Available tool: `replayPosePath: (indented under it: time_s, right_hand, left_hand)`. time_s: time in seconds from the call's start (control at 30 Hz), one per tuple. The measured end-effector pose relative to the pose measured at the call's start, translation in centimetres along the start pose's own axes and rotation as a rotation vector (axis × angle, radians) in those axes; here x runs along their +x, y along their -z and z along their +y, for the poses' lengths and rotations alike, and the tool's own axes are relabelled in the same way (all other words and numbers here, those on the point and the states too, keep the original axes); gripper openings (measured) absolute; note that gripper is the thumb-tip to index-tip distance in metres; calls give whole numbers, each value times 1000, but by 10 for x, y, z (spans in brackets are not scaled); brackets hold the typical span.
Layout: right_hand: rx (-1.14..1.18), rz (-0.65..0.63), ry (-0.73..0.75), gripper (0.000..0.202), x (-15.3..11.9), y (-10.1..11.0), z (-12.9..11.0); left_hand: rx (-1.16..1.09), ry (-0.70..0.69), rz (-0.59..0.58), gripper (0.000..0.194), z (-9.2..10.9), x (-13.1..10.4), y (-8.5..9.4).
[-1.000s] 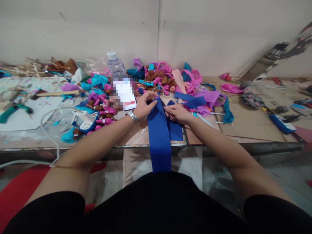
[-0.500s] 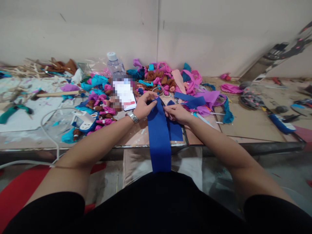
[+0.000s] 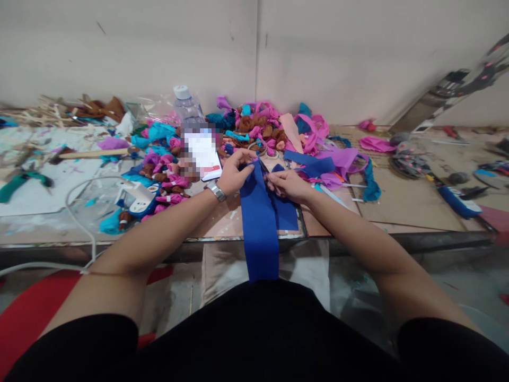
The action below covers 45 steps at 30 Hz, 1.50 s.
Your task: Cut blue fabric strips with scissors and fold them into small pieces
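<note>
Matt blue crepe paper strip [image 3: 259, 223], shiny metal wristwatch [image 3: 217, 190], clear plastic bottle [image 3: 186, 106].

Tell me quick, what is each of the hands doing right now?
Left hand: closed, pinching the top of the blue strip.
Right hand: closed on scissors at the strip's edge.

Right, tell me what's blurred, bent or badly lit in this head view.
Head view: even, soft light, no hard shadows or glare; a pixelated patch hides the white phone screen; wide-angle bending curves the cluttered worktable's front edge and smears the far right side; the left hand, right hand and long royal-blue fabric strip are fairly sharp.
</note>
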State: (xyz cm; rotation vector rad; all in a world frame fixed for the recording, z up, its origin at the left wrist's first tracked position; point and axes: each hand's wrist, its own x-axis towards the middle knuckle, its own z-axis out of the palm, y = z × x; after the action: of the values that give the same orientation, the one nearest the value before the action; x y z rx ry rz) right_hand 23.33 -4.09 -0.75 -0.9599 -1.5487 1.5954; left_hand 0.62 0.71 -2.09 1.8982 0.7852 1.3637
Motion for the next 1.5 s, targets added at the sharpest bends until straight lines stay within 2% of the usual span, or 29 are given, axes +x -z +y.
replayPosePath:
  time_s: [0.2,0.87,1.27,1.5]
  right_hand:
    - [-116,2,21,54,-3,-1,-5]
    - [-35,48,19,53,0,0,-1]
    - [-55,15,17,56,-2,0,-2]
    - [-11,42,-3,51,0,1,1]
  left_hand:
    - [-16,5,-6,25,0,-1,-1]
    - [16,7,5,25,0,-1,-1]
    - [-4,23,0,24,-3,0,-1]
    - [-21,27,5,24,-1,0,-2]
